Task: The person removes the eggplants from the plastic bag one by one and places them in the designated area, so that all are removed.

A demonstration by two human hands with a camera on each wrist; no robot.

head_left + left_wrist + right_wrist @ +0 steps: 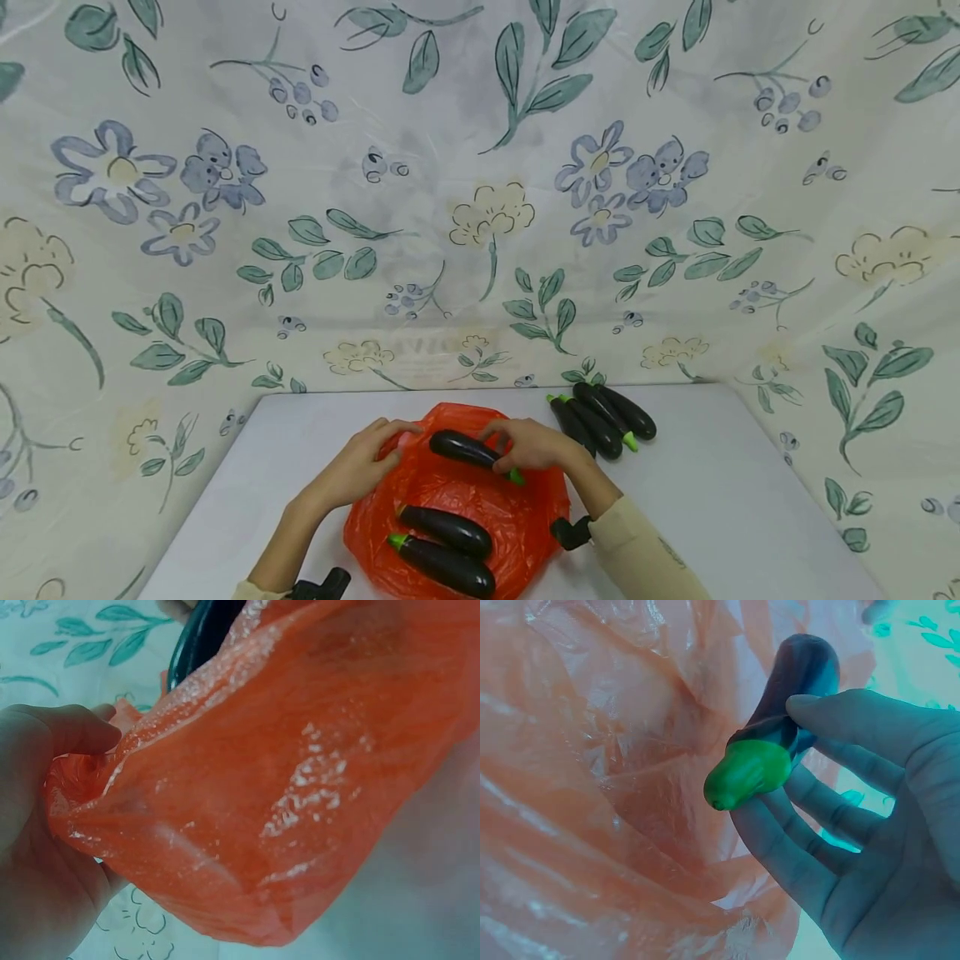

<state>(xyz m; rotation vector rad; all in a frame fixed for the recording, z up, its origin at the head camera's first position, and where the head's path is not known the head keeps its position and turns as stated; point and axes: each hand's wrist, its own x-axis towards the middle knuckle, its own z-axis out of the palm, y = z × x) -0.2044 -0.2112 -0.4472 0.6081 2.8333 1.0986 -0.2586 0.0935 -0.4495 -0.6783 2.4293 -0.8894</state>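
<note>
My right hand [528,444] grips a dark eggplant [463,448] near its green stem end, over the far part of a red plastic bag [442,487]. In the right wrist view the thumb and fingers curl round the eggplant [799,675], its green cap [746,772] pointing toward the camera. At the bag's left rim, my left hand [360,462] pinches the plastic between thumb and fingers; the left wrist view shows the bag's edge bunched in that hand [52,772]. Two more eggplants, an upper one [447,531] and a lower one [442,565], lie on the near part of the bag.
Several eggplants [600,417] lie in a group at the back right of the white table [697,492], just beyond the right hand. A flower-patterned cloth [420,275] hangs behind the table and along its sides.
</note>
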